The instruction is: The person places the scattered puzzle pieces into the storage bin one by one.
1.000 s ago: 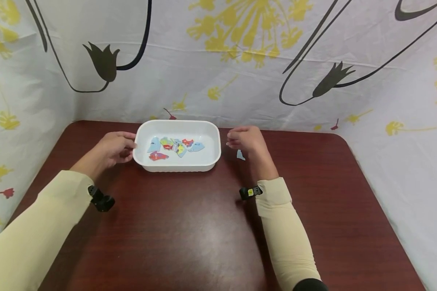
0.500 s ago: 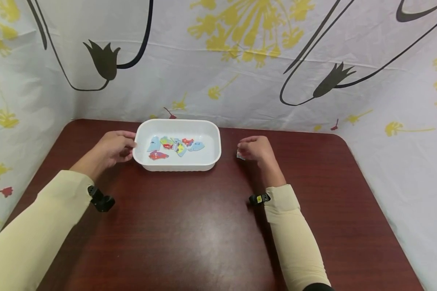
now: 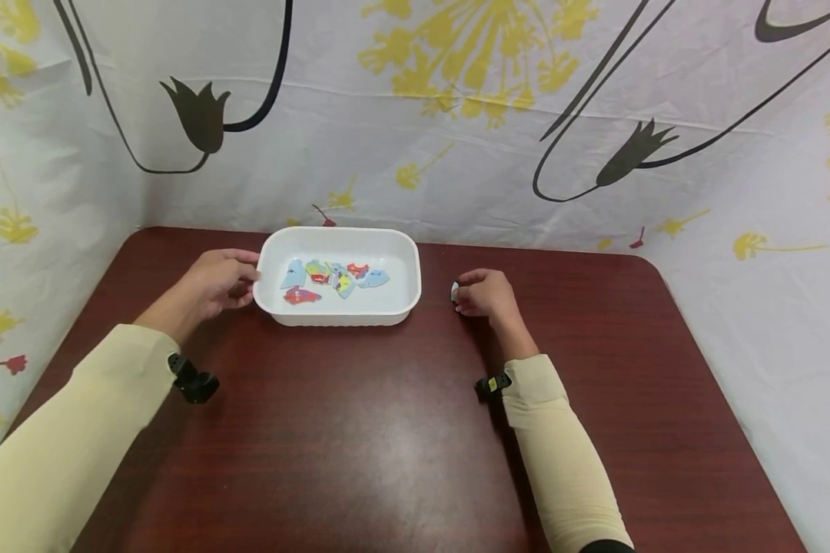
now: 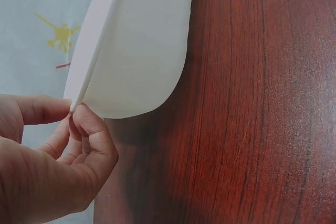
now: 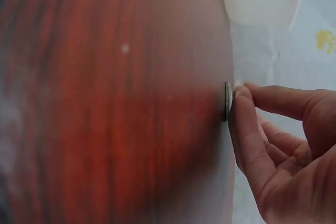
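A white plastic tray (image 3: 339,318) stands near the far edge of the table, with several flat, colourful puzzle pieces (image 3: 301,296) lying inside. My left hand (image 3: 214,284) pinches the tray's left rim between thumb and fingers; the left wrist view shows the hand (image 4: 63,150) gripping that rim (image 4: 84,85) up close. To the right of the tray, my right hand (image 3: 486,294) pinches a small pale puzzle piece (image 3: 454,291) at its fingertips. Edge-on in the right wrist view, this piece (image 5: 227,102) appears tilted up at the table surface; the fingers partly cover it.
The dark reddish wooden table (image 3: 346,430) stretches in front of the tray and to both sides. A white patterned cloth (image 3: 456,169) hangs behind the table and along its sides. Each wrist carries a small black camera (image 3: 194,380).
My right hand has moved right and slightly down, away from the tray's side, to the pale piece and now pinches it, tilted up. The left hand and tray stay put.
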{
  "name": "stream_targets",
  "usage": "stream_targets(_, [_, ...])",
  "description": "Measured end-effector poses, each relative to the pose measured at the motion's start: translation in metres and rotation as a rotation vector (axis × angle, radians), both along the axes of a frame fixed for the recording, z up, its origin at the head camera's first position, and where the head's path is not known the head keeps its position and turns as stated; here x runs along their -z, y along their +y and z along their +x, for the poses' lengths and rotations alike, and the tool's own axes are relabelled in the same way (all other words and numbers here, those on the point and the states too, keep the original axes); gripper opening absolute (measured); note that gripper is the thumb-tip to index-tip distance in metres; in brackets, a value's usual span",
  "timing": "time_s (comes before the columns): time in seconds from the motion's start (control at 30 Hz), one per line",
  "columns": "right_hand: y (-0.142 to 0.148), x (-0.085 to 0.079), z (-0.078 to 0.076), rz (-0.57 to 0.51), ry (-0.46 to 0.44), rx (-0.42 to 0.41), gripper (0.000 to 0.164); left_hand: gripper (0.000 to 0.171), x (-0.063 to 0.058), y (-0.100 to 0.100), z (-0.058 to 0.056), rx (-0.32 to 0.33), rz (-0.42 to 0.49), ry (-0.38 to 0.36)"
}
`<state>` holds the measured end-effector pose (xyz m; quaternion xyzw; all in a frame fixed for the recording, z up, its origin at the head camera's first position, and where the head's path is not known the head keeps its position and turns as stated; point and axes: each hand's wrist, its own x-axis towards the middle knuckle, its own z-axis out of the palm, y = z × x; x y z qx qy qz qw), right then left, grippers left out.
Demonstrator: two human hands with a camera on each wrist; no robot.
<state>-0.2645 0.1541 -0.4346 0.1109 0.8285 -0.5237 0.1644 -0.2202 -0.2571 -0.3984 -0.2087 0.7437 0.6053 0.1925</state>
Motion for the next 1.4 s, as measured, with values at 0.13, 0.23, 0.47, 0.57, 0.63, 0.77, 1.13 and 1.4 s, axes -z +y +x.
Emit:
stream_targets(0.13, [-0.001,0.001,0.001,0.015,0.007,-0.023,0.037,0.048,0.000,0.000,0.000,0.001,-0.004,-0.002])
stream_targets(0.23, [-0.003,0.000,0.001,0.030,0.007,-0.032,0.039,0.048,0.000,0.000,0.000,-0.003,-0.004,-0.005])
stream_targets(0.47, [-0.008,0.001,-0.003,0.133,-0.013,-0.046,0.036,0.049,-0.001,0.000,0.000,-0.001,-0.012,-0.010])
stream_targets(0.57, [-0.009,0.001,-0.005,0.167,-0.013,-0.049,0.034,0.049,0.000,0.000,-0.001,-0.003,-0.009,-0.010])
stream_targets(0.63, [-0.011,0.001,-0.005,0.179,-0.015,-0.052,0.033,0.049,0.000,0.000,-0.001,-0.002,-0.008,-0.011])
stream_targets(0.77, [-0.012,0.000,-0.005,0.203,-0.021,-0.056,0.032,0.050,0.000,0.001,-0.001,0.010,-0.004,-0.008])
stream_targets(1.13, [-0.006,-0.006,-0.007,0.250,-0.015,-0.072,0.012,0.050,0.001,0.001,-0.001,0.018,-0.006,-0.008])
stream_targets(1.4, [-0.004,-0.007,-0.008,0.215,0.022,-0.028,0.016,0.049,-0.001,0.001,0.001,0.027,-0.005,-0.008])
